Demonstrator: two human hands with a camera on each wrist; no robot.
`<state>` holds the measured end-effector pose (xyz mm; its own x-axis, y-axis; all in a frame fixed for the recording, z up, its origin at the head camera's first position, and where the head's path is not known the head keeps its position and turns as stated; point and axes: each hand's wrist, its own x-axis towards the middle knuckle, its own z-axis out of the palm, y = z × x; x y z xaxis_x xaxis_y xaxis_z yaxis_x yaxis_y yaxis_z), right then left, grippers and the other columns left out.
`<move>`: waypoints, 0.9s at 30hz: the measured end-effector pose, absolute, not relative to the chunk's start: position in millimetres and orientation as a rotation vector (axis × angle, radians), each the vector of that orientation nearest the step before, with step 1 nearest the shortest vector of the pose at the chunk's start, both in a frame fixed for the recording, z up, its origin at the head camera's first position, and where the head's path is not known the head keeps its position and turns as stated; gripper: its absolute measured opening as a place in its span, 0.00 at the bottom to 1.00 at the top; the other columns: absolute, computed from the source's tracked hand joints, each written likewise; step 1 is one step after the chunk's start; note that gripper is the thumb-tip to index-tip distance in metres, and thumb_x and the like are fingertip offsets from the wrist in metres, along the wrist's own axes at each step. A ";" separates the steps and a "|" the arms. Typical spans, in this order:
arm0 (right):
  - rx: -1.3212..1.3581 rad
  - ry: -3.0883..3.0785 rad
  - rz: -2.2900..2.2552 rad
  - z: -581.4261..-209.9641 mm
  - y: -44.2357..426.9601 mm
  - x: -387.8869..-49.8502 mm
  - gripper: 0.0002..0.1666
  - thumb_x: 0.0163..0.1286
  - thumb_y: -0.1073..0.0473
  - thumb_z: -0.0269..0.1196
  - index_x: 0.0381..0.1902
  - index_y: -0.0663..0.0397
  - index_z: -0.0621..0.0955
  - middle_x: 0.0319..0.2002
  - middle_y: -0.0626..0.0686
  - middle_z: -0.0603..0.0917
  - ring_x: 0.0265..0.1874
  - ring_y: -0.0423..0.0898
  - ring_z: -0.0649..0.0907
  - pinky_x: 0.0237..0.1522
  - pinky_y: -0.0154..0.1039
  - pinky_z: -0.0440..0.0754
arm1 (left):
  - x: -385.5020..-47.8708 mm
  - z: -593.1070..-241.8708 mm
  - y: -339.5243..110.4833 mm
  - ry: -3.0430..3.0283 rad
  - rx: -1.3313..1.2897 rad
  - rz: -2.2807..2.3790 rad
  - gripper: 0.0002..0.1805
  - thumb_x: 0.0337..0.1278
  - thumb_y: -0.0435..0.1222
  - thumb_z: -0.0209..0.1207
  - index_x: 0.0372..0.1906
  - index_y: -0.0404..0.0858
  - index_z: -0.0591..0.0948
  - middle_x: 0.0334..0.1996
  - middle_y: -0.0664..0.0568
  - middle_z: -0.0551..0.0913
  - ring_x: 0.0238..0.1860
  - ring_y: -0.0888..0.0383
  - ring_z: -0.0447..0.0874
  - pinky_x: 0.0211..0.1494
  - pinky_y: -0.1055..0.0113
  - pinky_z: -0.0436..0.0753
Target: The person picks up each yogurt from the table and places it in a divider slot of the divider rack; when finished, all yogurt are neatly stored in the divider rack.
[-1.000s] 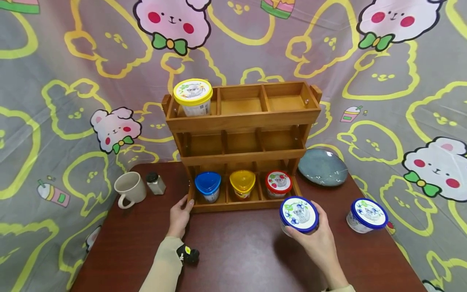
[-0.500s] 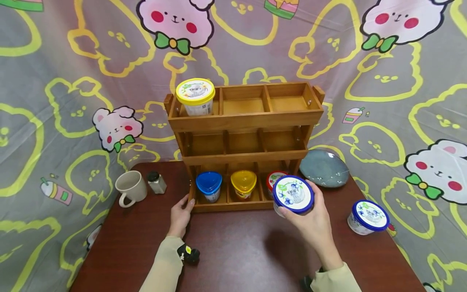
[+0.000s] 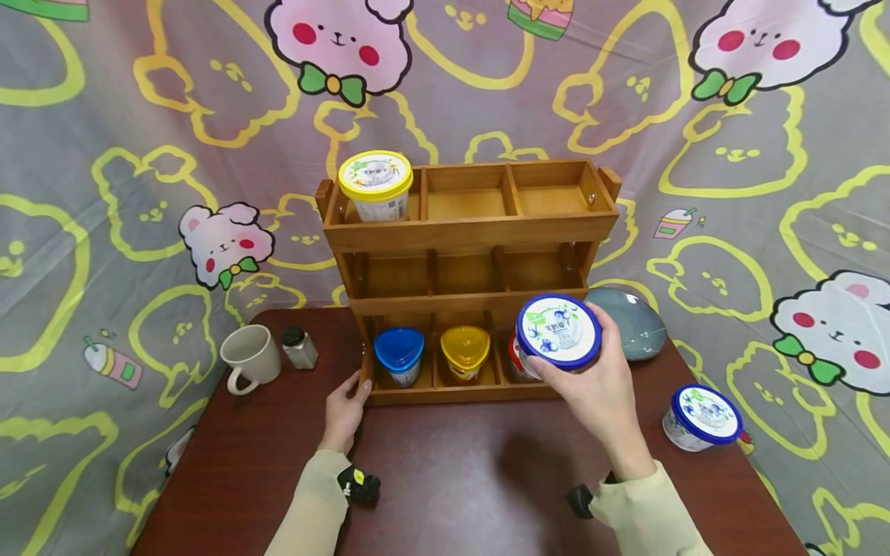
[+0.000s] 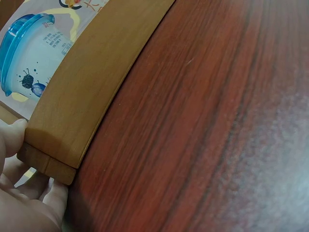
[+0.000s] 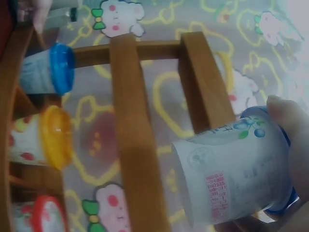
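Right of centre in the frame, my right hand (image 3: 598,392) curls round the blue-lidded blueberry tub (image 3: 558,332), risen higher now in front of the three-tier wooden rack (image 3: 473,238), so seemingly mid-carry, while my left hand (image 3: 344,413) grips the rack's lower-left corner.

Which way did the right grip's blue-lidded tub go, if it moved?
Yes. Against the shelf, in the head view, the tub moved up and slightly left, from mostly below the bottom edge to partly hiding the red-lidded cup.
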<state>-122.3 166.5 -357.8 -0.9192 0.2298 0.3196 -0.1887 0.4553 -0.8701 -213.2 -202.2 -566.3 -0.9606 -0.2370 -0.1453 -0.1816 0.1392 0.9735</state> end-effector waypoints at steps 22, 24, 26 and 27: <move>0.142 -2.133 1.399 -217.7 158.2 -186.4 0.59 0.47 0.51 0.81 0.72 0.46 0.60 0.65 0.50 0.69 0.61 0.45 0.71 0.62 0.39 0.70 | -214.1 -571.6 -201.3 -2.307 0.396 -1.959 0.27 0.70 0.37 0.58 0.68 0.29 0.71 0.67 0.36 0.71 0.69 0.43 0.65 0.70 0.48 0.64; 0.127 -2.157 1.392 -209.3 155.9 -194.8 0.59 0.48 0.48 0.80 0.72 0.45 0.60 0.66 0.51 0.69 0.62 0.45 0.70 0.63 0.40 0.68 | -214.4 -571.8 -201.2 -2.296 0.385 -1.961 0.27 0.70 0.36 0.58 0.68 0.28 0.71 0.66 0.36 0.71 0.68 0.43 0.66 0.70 0.48 0.65; 0.107 -2.188 1.384 -202.9 152.7 -203.3 0.60 0.48 0.43 0.79 0.73 0.43 0.59 0.66 0.51 0.69 0.63 0.45 0.70 0.64 0.41 0.67 | -214.7 -571.7 -201.3 -2.287 0.378 -1.965 0.26 0.70 0.35 0.58 0.68 0.28 0.71 0.66 0.36 0.72 0.68 0.43 0.66 0.70 0.49 0.65; 0.103 -2.200 1.386 -200.4 150.7 -207.9 0.60 0.48 0.42 0.79 0.73 0.42 0.59 0.66 0.51 0.69 0.63 0.45 0.70 0.65 0.41 0.67 | -214.6 -571.3 -201.3 -2.286 0.376 -1.967 0.26 0.70 0.35 0.58 0.68 0.28 0.71 0.66 0.36 0.71 0.68 0.43 0.66 0.70 0.49 0.65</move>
<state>-207.9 150.7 -200.4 -0.8553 0.2115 0.4730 -0.3353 0.4700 -0.8165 -214.6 -201.3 -571.3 -0.9643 -0.2517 -0.0828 -0.1195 0.1341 0.9837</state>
